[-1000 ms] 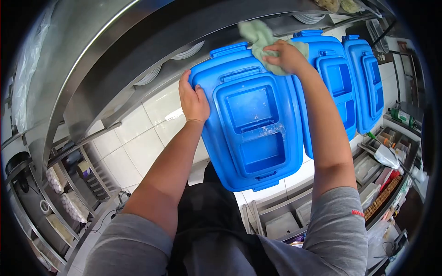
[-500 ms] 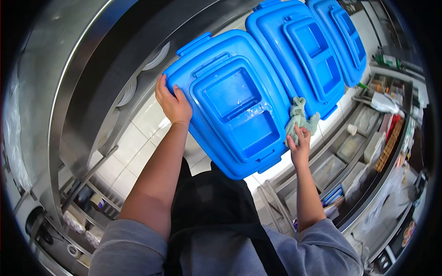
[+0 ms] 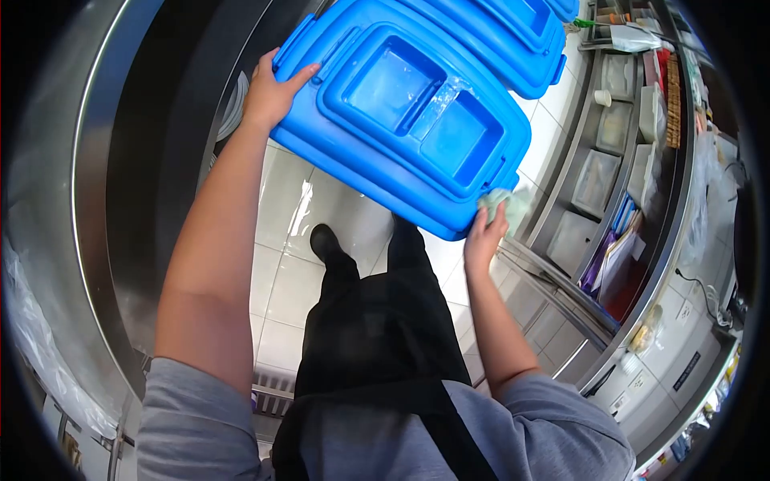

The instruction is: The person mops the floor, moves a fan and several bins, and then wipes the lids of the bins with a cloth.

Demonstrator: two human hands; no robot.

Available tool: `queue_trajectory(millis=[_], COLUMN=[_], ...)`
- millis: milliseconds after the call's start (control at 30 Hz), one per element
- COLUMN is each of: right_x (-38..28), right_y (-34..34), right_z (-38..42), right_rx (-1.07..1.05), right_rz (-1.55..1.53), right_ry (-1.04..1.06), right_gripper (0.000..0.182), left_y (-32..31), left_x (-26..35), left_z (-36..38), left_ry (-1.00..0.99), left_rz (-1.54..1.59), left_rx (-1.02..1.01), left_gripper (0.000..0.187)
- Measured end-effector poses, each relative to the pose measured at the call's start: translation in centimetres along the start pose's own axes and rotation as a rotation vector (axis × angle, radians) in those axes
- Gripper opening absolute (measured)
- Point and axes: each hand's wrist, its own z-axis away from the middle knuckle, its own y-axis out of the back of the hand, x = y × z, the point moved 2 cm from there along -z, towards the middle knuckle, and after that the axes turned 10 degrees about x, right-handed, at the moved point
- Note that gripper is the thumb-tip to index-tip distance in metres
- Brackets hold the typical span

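A large blue plastic bin lid (image 3: 353, 152) with two rectangular recesses lies in front of me, wet patches shining on the ridge between them. My left hand (image 3: 273, 90) grips its left corner, thumb on top and fingers around the outer edge. At the near right corner, my right hand (image 3: 486, 236) has its fingers closed on a pale green cloth (image 3: 505, 207), which touches the lid and is slightly blurred. What lies under the lid is hidden.
Beyond stands another blue lidded bin (image 3: 481, 48). On the right runs a steel counter (image 3: 553, 216) with several food containers (image 3: 595, 180). Stacked plates (image 3: 233, 108) sit on the left shelf. The tiled floor (image 3: 281, 256) looks wet and shiny.
The nearest lid has turned and sits closer to my left side, with my left hand still on its corner. My right hand and cloth have moved left, to the near right corner.
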Motion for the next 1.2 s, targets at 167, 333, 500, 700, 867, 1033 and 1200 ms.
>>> queue_trajectory(millis=[167,333,500,700,867,1033,1200], right_x=[-7.1,-21.7,-29.5,-15.5,-7.0,-6.7,-15.3], right_y=[-1.4,-8.0,-11.7,-2.4,4.8,7.3,-0.5], right_z=[8.8,11.4,8.0,5.1,3.0,-0.7,-4.4], right_rx=[-0.048,-0.362,-0.255,-0.353,-0.367,-0.137,-0.011], right_rz=[-0.109,-0.211,-0.127,0.203,0.445,-0.052,-0.088], right_ry=[0.09,0.238,0.878,0.653,0.344,0.159,0.668], right_gripper=[0.059,0.063,0.049,0.051,0.029,0.035,0.037], left_y=[0.5,2.0,2.6,2.4,2.0,-1.1,-1.8], left_x=[0.4,0.5,-2.0,-2.1,-3.4,-2.1,-0.4], left_z=[-0.2,0.5,0.1,1.6,5.7,11.3,11.1], left_ry=[-0.016,0.077,0.288,0.329,0.267,0.701,0.776], left_rz=[0.014,-0.01,0.36,0.62,0.182,0.512,0.619], left_rx=[-0.068,-0.21,-0.256,-0.216,0.151,0.474,0.68], left_gripper=[0.1,0.097,0.075,0.071,0.068,0.055,0.046])
